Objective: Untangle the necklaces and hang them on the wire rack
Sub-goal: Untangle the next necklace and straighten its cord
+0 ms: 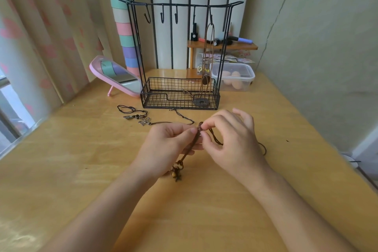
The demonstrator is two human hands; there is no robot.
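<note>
Above the table (81, 170), in front of the rack (180, 4), the left hand (169, 141) and right hand (231, 139) each pinched the brown necklace (192, 147) near its upper end, apparently to work a tangle loose.

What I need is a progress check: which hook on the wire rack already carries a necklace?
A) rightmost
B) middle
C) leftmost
A: a brown necklace hangs from the rightmost hook of the wire rack; the other hooks are bare.
</note>
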